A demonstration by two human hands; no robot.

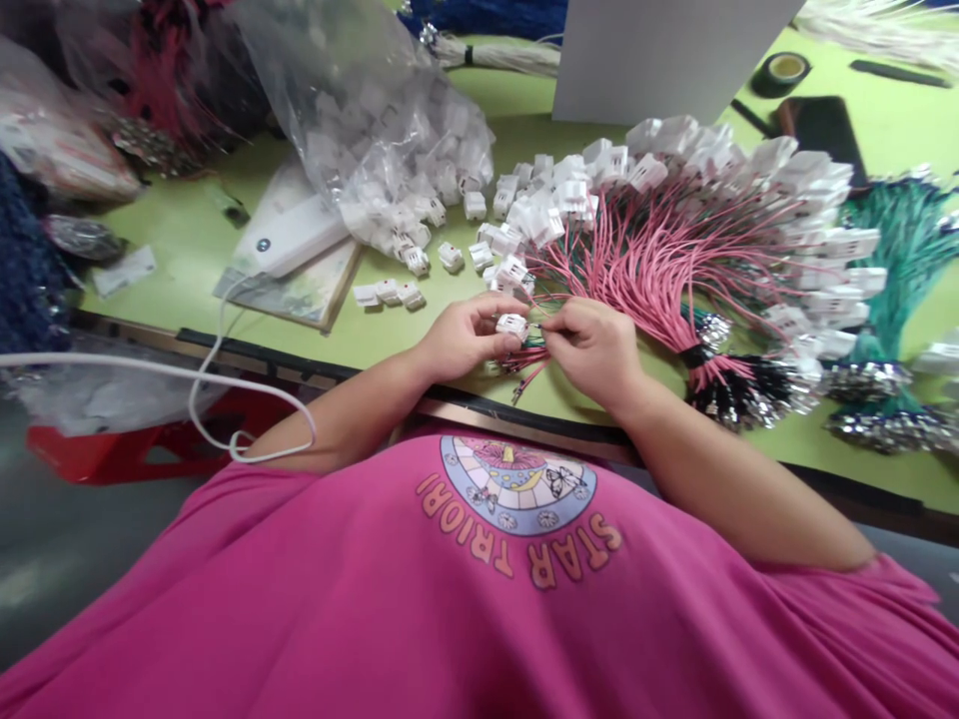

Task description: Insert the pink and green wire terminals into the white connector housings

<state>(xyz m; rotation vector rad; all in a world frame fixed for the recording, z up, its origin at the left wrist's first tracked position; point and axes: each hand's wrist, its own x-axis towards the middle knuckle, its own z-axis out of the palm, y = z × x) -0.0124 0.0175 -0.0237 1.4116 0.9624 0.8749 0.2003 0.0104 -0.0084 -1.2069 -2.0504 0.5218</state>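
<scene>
My left hand (466, 340) grips a small white connector (512, 326) between thumb and fingers, near the table's front edge. Just right of it, my right hand (593, 350) pinches a thin wire end whose tip points at the connector. Green and pink wires (533, 361) with metal ends lie below and between the hands. Behind my right hand spreads a large bundle of pink wires (636, 240), fitted with many white connectors (696, 145) at its far side. Loose white connectors (388, 292) rest on the table left of my hands.
An open clear bag of white connectors (390, 140) stands behind. A white device (300, 238) with a cable lies left on a booklet (330, 295). Green wires (899, 260) lie far right. Black tape (780, 74), a dark phone (824, 135) and a grey-white panel (659, 60) are at the back.
</scene>
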